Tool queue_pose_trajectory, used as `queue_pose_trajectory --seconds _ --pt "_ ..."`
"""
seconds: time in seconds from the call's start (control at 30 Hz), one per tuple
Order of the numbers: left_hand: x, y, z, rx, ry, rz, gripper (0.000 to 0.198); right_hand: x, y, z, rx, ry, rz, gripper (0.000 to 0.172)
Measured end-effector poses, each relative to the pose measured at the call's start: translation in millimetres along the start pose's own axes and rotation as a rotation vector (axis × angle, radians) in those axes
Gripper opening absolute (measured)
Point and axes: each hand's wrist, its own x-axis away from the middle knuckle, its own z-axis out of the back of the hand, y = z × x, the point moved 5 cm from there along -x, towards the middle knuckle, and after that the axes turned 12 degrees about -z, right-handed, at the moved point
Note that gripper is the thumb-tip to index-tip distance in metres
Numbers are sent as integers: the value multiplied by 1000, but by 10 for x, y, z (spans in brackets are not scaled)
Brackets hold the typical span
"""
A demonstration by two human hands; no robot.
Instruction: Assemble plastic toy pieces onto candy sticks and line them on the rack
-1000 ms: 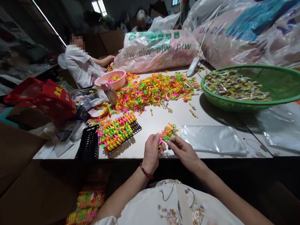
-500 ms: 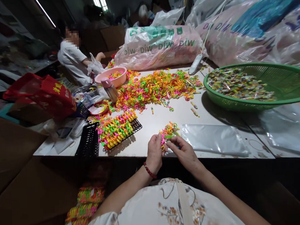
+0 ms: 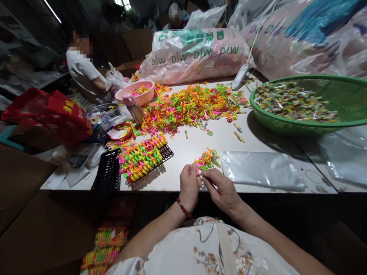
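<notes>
My left hand [image 3: 189,186] and my right hand [image 3: 222,188] meet at the near edge of the table [image 3: 198,143], fingers pinched on a small bright plastic piece between them. Just beyond the fingertips lies a small cluster of coloured plastic pieces [image 3: 207,158]. To the left a black grid tray [image 3: 111,172] carries rows of coloured plastic pieces [image 3: 140,157]. A big heap of the same pieces [image 3: 191,105] covers the table's middle. A clear plastic bag [image 3: 261,170] lies flat to the right of my hands.
A green basket [image 3: 345,113] of wrapped sweets sits at the right. A pink basin [image 3: 136,92], a pink-capped bottle [image 3: 133,109] and a red bag [image 3: 54,114] stand at the left. Large filled plastic sacks [image 3: 195,55] line the back. Another person [image 3: 81,67] sits at the far left.
My hands have drawn slightly closer to the table edge and to each other, still working the small piece. The person at the far left has shifted left.
</notes>
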Motion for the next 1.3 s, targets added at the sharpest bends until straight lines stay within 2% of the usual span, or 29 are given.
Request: queue_pose_trajectory --seconds 0.2,0.3,0.43,0.53,0.6,0.7,0.83,0.9,1.0,1.03,1.1,1.2,1.3 --pt "22 -113 93 -21 72 -20 43 17 -48 -88 71 -83 -3 20" --pt "53 -117 71 44 71 10 42 -15 15 -47 101 -60 7 18" --pt "54 -40 89 83 2 19 39 -120 107 51 416 18 38 19" --pt "8 89 219 -15 -6 -85 35 -192 125 28 567 -26 54 17" --pt "-15 178 316 -83 5 -148 32 -230 119 -46 563 -86 63 16" --pt "-11 274 426 -141 -2 -148 31 -307 133 -208 449 -167 29 19" --pt "-40 415 562 -200 -124 -93 40 -496 154 -462 297 -222 -20 17" --pt "-157 583 732 -347 -118 -194 36 -636 162 -575 252 -222 -82 12" --pt "-446 922 1021 -718 -84 -553 21 -874 168 -731 162 -178 -193 13" --pt "-551 992 1082 -820 -131 -663 23 -952 176 -792 110 -165 -232 13" --pt "-752 1010 1158 -966 -318 -786 32 -1089 212 -944 -14 -161 -314 14" --pt "-941 877 1232 -1080 -567 -802 41 -1235 280 -1195 -146 -146 -377 17" --pt "-984 786 1282 -1104 -596 -781 46 -1308 324 -1399 -191 -117 -358 20"
